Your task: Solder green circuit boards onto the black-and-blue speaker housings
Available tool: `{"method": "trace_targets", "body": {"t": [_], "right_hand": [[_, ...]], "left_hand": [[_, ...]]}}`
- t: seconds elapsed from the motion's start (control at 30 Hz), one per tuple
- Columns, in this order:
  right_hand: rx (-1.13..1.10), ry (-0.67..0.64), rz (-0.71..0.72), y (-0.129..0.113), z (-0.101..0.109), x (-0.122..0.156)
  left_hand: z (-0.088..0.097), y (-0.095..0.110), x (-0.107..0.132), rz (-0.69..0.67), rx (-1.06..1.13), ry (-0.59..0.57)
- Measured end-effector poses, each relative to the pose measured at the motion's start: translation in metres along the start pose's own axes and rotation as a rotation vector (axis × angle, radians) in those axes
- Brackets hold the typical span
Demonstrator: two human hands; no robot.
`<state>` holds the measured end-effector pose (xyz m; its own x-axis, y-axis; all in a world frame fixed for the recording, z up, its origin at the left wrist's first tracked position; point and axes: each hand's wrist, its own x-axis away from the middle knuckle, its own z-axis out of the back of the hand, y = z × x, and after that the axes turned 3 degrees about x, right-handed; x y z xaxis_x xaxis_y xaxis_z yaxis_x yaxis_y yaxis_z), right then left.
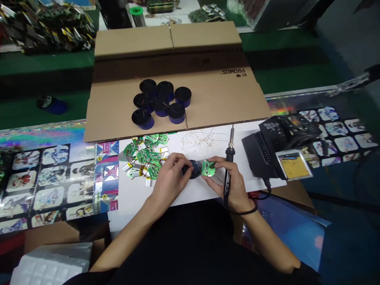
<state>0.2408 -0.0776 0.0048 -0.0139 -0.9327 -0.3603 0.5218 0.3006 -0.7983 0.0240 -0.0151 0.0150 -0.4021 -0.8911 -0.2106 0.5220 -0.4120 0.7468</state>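
Note:
My left hand (172,178) is closed on a small black round speaker part (194,169) on the white sheet. My right hand (230,180) pinches a round green circuit board (208,168) right beside that part. A black soldering iron (228,162) lies in the same hand between the fingers, its tip pointing away from me. A heap of several green circuit boards (146,155) with small batteries lies just left of my left hand.
Several black-and-blue round speaker units (162,103) stand on a flattened cardboard box (208,91) behind. Thin wire offcuts (200,140) lie ahead of my hands. A black soldering station (273,148) with a yellow sponge tray (294,166) sits right. White foam (53,263) lies lower left.

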Motion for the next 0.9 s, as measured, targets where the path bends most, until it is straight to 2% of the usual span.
{"method": "trace_targets", "body": {"t": [0.13, 0.33, 0.47, 0.6, 0.67, 0.8, 0.9], "right_hand": [[0.030, -0.003, 0.030, 0.003, 0.002, 0.002], [0.022, 0.028, 0.013, 0.005, 0.004, 0.003], [0.003, 0.049, 0.029, 0.005, 0.004, 0.001], [-0.014, 0.090, 0.033, 0.006, 0.007, -0.001], [-0.023, 0.107, 0.024, 0.007, 0.009, -0.001], [-0.007, 0.097, 0.019, 0.005, 0.008, 0.002], [0.031, 0.054, 0.050, 0.003, 0.004, 0.002]], "left_hand": [[-0.001, 0.002, -0.002, 0.020, 0.102, 0.034], [-0.007, 0.002, 0.016, 0.117, 0.019, 0.087], [-0.011, -0.003, 0.017, 0.071, 0.084, -0.002], [0.000, -0.002, 0.000, 0.033, 0.119, -0.156], [0.003, 0.000, -0.009, 0.030, 0.072, -0.170], [-0.004, 0.003, -0.020, 0.048, 0.013, -0.060], [-0.009, 0.003, -0.018, 0.074, 0.107, 0.041]]}}
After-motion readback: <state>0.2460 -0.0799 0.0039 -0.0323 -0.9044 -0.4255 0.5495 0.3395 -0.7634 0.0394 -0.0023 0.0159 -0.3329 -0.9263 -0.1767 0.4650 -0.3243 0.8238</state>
